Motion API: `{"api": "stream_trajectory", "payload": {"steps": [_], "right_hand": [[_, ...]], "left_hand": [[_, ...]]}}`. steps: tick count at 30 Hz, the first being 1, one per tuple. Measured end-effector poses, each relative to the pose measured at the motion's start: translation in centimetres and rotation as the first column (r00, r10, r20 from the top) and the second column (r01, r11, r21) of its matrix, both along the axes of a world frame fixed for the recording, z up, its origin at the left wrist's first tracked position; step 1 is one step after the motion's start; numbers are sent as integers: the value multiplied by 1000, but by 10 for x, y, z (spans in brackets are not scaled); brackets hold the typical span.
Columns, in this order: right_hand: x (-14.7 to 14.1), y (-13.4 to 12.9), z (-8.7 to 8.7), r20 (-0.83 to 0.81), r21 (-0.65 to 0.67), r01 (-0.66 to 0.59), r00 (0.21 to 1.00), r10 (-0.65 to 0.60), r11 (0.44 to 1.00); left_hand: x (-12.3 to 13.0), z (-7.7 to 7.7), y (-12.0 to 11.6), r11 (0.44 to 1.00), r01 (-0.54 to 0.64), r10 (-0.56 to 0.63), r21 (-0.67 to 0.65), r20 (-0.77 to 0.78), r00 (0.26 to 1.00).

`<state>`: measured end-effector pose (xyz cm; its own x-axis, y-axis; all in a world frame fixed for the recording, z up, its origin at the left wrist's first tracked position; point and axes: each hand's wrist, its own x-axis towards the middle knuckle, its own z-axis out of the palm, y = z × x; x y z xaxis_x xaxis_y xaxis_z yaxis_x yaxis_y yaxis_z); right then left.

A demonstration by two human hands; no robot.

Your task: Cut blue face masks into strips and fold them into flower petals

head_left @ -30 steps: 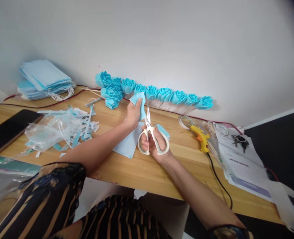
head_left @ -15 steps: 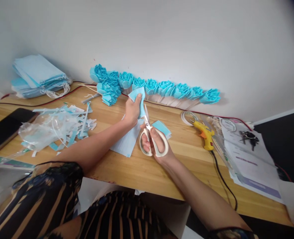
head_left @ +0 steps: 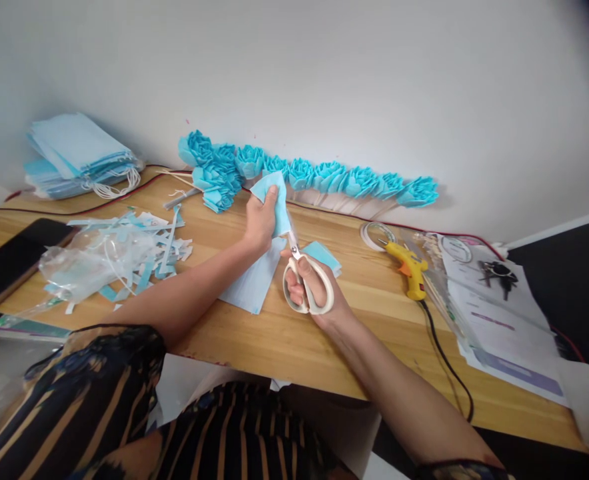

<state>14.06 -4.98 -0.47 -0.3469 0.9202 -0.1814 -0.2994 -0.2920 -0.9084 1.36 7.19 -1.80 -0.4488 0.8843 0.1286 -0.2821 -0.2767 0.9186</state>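
Note:
My left hand (head_left: pixel 262 219) pinches a piece of blue mask fabric (head_left: pixel 280 210) above the table. My right hand (head_left: pixel 319 280) has its fingers through the handles of white-handled scissors (head_left: pixel 306 285). The blades are nearly closed and point away from me, at the lower right edge of the fabric. Below my left wrist a flat pale blue mask sheet (head_left: pixel 252 287) lies on the wood. A small stack of cut blue pieces (head_left: pixel 323 256) rests just beyond my right hand. Behind stand blue fabric flowers (head_left: pixel 329 177) on sticks, leaning in a row along the wall.
At the left are a pile of masks (head_left: pixel 74 150), a clear plastic bag (head_left: pixel 82 267) among blue scraps, and a dark phone (head_left: pixel 19 263). On the right a yellow glue gun (head_left: pixel 408 267) trails a black cord. Papers (head_left: pixel 499 320) with keys (head_left: pixel 498 275) lie beyond it.
The scissor blades have closed from a wider gap, and the handles have come closer together. My left hand and the fabric have shifted slightly left.

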Motion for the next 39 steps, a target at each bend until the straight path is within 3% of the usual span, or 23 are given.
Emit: {"api": "stream_trajectory", "payload": {"steps": [5, 13, 29, 39], "right_hand": [[3, 3, -1, -113, 23, -126, 985, 127, 992], [6, 4, 1, -119, -14, -180, 977, 177, 984], [5, 3, 1, -125, -47, -218, 970, 211, 975], [5, 5, -3, -142, -49, -172, 976, 164, 984]], "left_hand": [[-2, -1, 1, 999, -7, 7, 38, -11, 1000], [-3, -4, 2, 998, -20, 23, 58, -53, 998], [-13, -15, 16, 996, -50, 60, 77, -140, 988], [-6, -13, 7, 996, -4, 18, 92, -157, 987]]}}
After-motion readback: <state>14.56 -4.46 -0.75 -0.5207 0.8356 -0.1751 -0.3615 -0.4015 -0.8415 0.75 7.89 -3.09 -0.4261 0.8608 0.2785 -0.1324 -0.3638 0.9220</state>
